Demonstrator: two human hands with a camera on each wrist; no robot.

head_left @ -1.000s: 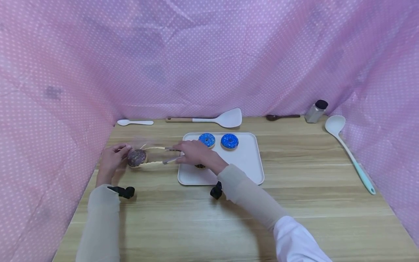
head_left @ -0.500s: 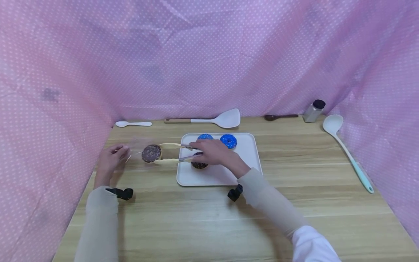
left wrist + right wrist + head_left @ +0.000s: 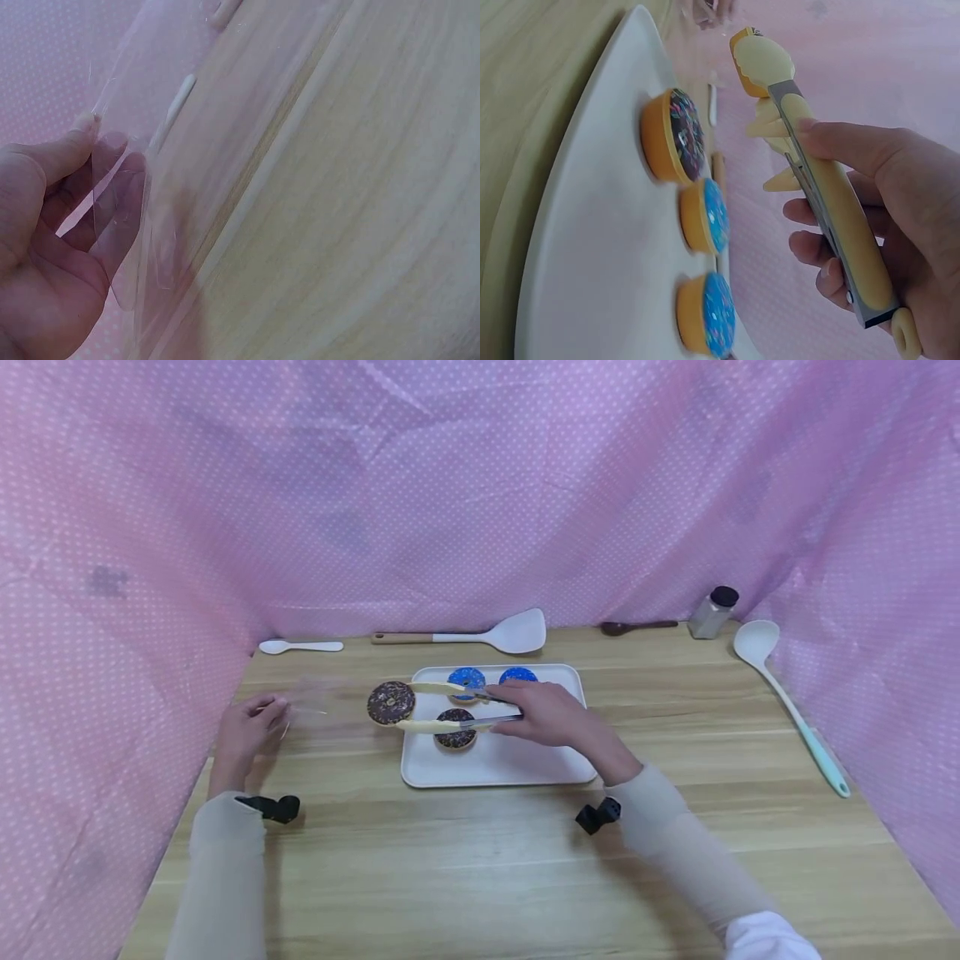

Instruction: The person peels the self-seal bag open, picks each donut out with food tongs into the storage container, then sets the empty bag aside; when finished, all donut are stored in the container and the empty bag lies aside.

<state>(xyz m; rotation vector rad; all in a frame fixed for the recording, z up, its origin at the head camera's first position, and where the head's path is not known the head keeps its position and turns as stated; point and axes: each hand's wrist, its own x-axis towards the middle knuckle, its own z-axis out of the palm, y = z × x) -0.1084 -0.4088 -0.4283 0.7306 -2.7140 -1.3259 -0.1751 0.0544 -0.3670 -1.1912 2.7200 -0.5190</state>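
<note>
In the head view my right hand [image 3: 551, 714] grips yellow-and-grey tongs [image 3: 431, 727]. Their tips pinch a chocolate-topped toy donut [image 3: 391, 702], held in the air by the left edge of the white tray [image 3: 525, 772]. On the tray lie another chocolate donut [image 3: 455, 742], partly behind the tongs, and two blue donuts, one light blue [image 3: 467, 675] and one deeper blue [image 3: 517, 674]. Toward the table's left edge my left hand [image 3: 243, 731] pinches a clear plastic bag [image 3: 161, 247] by its rim, between thumb and fingers. No donut shows inside the bag in the left wrist view.
Along the back lie a white spoon [image 3: 300, 646], a white spatula [image 3: 517, 631] with a wooden handle and a dark small spoon [image 3: 637, 627]. A black-capped shaker [image 3: 711, 614] leans at the back right, beside a long white-and-mint ladle [image 3: 787, 702].
My right hand has moved to the right, and the tongs have carried the chocolate donut from beside my left hand to the tray's left edge. The left hand stays almost in place with the bag.
</note>
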